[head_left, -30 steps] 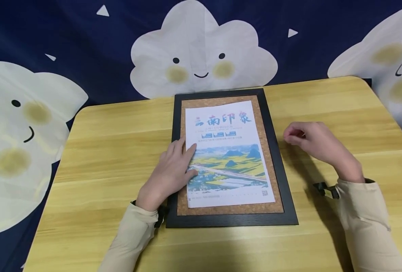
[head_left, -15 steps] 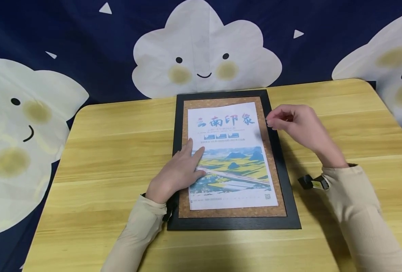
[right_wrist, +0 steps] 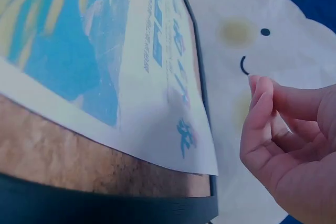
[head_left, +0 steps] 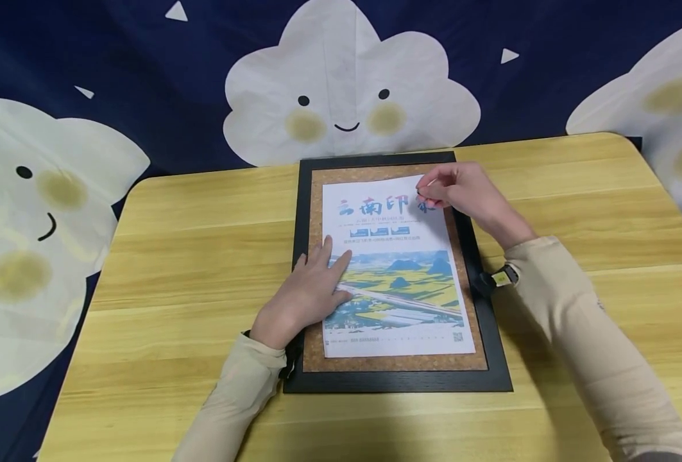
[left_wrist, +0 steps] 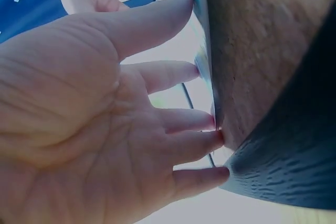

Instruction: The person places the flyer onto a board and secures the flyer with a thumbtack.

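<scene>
A printed poster (head_left: 395, 276) with a landscape photo lies on the cork panel (head_left: 463, 256) of a black picture frame (head_left: 398, 382), flat on the wooden table (head_left: 190, 256). My left hand (head_left: 320, 282) rests flat on the poster's left edge with straight fingers; the left wrist view shows those fingertips (left_wrist: 205, 124) at the paper's edge (left_wrist: 202, 66). My right hand (head_left: 433, 188) hovers over the poster's top right corner. Its fingers are curled and the thumb and forefinger are pinched together. In the right wrist view the right hand (right_wrist: 278, 140) is just above the slightly lifted corner of the poster (right_wrist: 157, 129); nothing shows between the fingers.
A dark blue backdrop with white smiling clouds (head_left: 349, 96) hangs behind the table. Bare wood lies to the left and right of the frame. The table's rounded far right corner (head_left: 623, 138) is near the backdrop.
My right hand has moved left and away from me, from the bare table right of the frame to above the poster's top right corner. The left hand has stayed on the poster.
</scene>
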`<control>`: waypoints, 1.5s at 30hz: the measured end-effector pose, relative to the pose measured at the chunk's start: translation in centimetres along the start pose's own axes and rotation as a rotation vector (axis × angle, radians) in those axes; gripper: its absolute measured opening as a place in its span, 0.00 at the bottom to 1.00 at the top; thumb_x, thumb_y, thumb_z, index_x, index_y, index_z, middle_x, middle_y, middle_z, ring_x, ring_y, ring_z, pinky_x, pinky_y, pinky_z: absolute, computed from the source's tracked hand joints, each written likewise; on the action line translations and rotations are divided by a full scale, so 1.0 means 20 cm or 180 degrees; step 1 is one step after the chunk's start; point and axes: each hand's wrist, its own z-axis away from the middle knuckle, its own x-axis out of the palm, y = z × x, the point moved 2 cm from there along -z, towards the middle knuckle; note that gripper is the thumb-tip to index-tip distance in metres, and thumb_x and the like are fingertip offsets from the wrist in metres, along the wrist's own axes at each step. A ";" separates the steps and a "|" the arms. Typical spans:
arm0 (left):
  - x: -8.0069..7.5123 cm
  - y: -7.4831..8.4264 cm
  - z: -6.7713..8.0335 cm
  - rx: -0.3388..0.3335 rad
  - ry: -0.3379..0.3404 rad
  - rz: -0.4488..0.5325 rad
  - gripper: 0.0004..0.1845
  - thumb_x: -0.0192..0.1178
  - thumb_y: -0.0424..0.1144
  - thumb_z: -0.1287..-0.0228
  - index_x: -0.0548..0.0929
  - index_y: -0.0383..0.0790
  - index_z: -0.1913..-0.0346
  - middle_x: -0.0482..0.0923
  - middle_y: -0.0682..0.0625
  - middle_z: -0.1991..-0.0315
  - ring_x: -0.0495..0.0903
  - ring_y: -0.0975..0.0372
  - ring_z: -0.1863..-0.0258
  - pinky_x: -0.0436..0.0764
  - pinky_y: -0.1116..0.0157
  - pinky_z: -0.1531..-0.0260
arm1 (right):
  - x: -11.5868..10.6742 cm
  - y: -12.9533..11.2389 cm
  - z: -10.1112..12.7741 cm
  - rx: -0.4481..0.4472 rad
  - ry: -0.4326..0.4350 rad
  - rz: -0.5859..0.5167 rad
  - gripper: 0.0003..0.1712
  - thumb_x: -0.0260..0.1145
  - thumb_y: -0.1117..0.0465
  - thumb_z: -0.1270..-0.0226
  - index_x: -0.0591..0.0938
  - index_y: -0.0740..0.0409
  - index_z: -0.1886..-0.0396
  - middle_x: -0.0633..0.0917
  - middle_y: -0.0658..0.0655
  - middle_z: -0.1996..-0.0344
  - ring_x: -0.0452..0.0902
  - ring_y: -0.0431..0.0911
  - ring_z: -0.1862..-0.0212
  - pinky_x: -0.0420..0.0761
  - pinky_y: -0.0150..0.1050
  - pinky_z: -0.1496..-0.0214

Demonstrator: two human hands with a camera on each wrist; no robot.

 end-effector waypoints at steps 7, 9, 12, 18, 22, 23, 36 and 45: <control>0.00 0.00 0.00 -0.0013 0.0039 -0.0113 0.39 0.63 0.48 0.25 0.60 0.42 0.18 0.39 0.33 0.17 0.39 0.42 0.18 0.45 0.42 0.23 | 0.03 0.01 -0.11 0.0273 -0.0165 0.0162 0.12 0.69 0.64 0.26 0.86 0.69 0.51 0.87 0.54 0.68 0.79 0.45 0.67 0.80 0.33 0.63; 0.00 0.01 0.00 0.0013 0.0029 -0.0138 0.39 0.62 0.47 0.24 0.60 0.41 0.18 0.39 0.33 0.17 0.39 0.42 0.18 0.45 0.44 0.22 | 0.04 0.02 -0.14 0.0283 -0.0171 0.0145 0.12 0.69 0.64 0.26 0.86 0.69 0.51 0.86 0.53 0.68 0.78 0.44 0.68 0.79 0.33 0.64; 0.00 0.01 0.00 0.0033 0.0004 -0.0171 0.39 0.61 0.48 0.24 0.59 0.41 0.18 0.38 0.33 0.17 0.38 0.43 0.18 0.47 0.45 0.22 | 0.06 0.03 -0.17 0.0259 -0.0159 0.0155 0.12 0.69 0.64 0.26 0.86 0.69 0.51 0.86 0.53 0.67 0.78 0.44 0.68 0.77 0.33 0.65; 0.01 0.01 -0.01 0.0037 0.0016 -0.0192 0.39 0.61 0.48 0.24 0.59 0.40 0.18 0.38 0.33 0.17 0.39 0.43 0.18 0.52 0.47 0.23 | 0.10 0.05 -0.24 0.0274 -0.0057 0.0153 0.11 0.69 0.64 0.26 0.87 0.67 0.52 0.87 0.57 0.62 0.79 0.43 0.65 0.79 0.29 0.62; 0.02 0.01 -0.01 0.0030 -0.0003 -0.0175 0.39 0.61 0.48 0.23 0.58 0.41 0.18 0.37 0.33 0.17 0.39 0.43 0.18 0.54 0.47 0.24 | 0.11 0.06 -0.27 0.0345 -0.0108 0.0150 0.10 0.69 0.64 0.26 0.89 0.65 0.51 0.88 0.57 0.59 0.80 0.44 0.63 0.79 0.30 0.61; 0.02 0.01 -0.01 0.0038 0.0007 -0.0179 0.39 0.61 0.48 0.23 0.59 0.40 0.18 0.37 0.33 0.17 0.39 0.43 0.18 0.55 0.46 0.24 | 0.11 0.07 -0.28 0.0365 -0.0117 0.0154 0.10 0.69 0.64 0.26 0.89 0.65 0.52 0.88 0.57 0.59 0.81 0.44 0.63 0.79 0.30 0.61; 0.02 0.01 -0.02 0.0029 -0.0007 -0.0178 0.39 0.60 0.47 0.23 0.57 0.39 0.18 0.36 0.32 0.17 0.39 0.43 0.18 0.56 0.46 0.25 | 0.13 0.08 -0.32 0.0617 -0.0076 0.0178 0.11 0.70 0.62 0.27 0.89 0.65 0.51 0.88 0.55 0.62 0.81 0.41 0.67 0.80 0.28 0.64; 0.02 0.02 -0.02 0.0019 0.0024 -0.0175 0.39 0.59 0.48 0.22 0.58 0.38 0.18 0.37 0.31 0.18 0.38 0.42 0.18 0.53 0.46 0.24 | 0.14 0.07 -0.32 0.0624 -0.0068 0.0330 0.11 0.69 0.62 0.26 0.89 0.64 0.50 0.88 0.56 0.60 0.81 0.43 0.64 0.80 0.29 0.62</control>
